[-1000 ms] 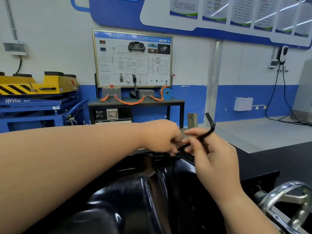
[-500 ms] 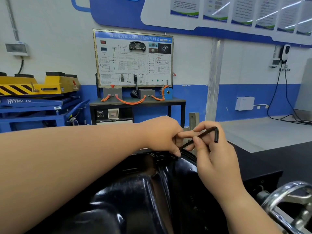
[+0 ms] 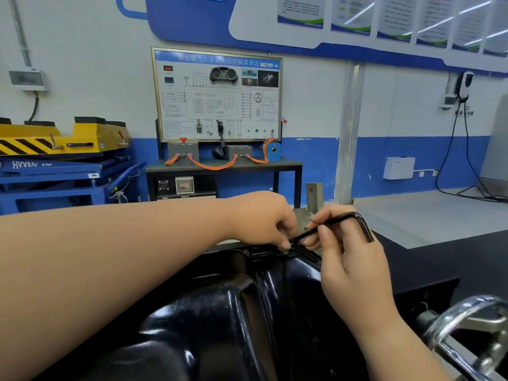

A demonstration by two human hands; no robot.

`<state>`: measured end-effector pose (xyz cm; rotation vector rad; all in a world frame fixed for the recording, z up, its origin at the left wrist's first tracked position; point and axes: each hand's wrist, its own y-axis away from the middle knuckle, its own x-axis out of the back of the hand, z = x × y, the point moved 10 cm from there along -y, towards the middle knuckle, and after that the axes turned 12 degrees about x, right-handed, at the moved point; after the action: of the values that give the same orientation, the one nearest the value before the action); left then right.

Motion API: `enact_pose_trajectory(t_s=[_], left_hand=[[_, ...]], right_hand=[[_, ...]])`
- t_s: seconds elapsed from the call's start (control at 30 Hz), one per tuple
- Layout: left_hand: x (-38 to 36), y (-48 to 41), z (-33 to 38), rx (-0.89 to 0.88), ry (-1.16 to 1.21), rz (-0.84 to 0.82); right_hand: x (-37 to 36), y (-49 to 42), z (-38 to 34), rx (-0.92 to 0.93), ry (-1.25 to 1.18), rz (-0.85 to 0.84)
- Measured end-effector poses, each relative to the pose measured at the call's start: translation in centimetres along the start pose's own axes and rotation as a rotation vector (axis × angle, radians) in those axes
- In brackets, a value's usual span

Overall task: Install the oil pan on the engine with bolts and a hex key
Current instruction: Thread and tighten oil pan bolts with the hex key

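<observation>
**Key tip buried under fingertips at the pan's far rim**

The low end of the hex key [image 3: 343, 218] disappears beneath the curled fingertips of the left hand [image 3: 261, 221], so the bolt it may be seated in cannot be seen. One small bolt head [image 3: 245, 253] does show on the rim just left of those fingers. The left grip is closed, pinching the key's low end right at the far edge of the oil pan [image 3: 214, 320]. The right hand [image 3: 354, 265] also has a closed grip, with thumb and fingers pinching the long shaft higher up. The key's short bent arm pokes out past the knuckles, pointing down and right.

The pan fills the near middle and is cut off by the bottom edge. It is glossy black metal with pressed ribs and bright glare spots, and the engine under it is out of sight. The left forearm covers much of the pan's left side. A shiny chrome handle [image 3: 467, 323] (only partly in frame) sits near right.

Far off, a framed wiring board [image 3: 217, 94] stands on a dark desk [image 3: 288, 163] with orange cables [image 3: 211, 166]. The board's lettering is too small to read. A yellow and black striped lift [image 3: 63, 138] sits far left.
</observation>
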<state>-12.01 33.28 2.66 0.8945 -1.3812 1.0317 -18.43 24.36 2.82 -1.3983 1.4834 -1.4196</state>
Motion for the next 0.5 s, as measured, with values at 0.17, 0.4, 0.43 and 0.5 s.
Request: enact_pose_trajectory(t_s=[0.17,0.4,0.43,0.5], left_hand=[[0.29,0.13,0.41,-0.02,-0.039,0.031],[0.22,0.08,0.55,-0.016,-0.068,0.038],[0.21,0.08,0.59,-0.018,-0.068,0.036],[0.14,0.1,0.67,-0.019,-0.066,0.03]], right_hand=[[0.18,-0.05,-0.37,0.031,0.043,0.016],[0.85,0.12,0.11,0.019,0.081,0.065],[0.92,0.1,0.19,0.012,0.071,0.074],[0.95,0.13,0.44,-0.02,0.034,0.092]])
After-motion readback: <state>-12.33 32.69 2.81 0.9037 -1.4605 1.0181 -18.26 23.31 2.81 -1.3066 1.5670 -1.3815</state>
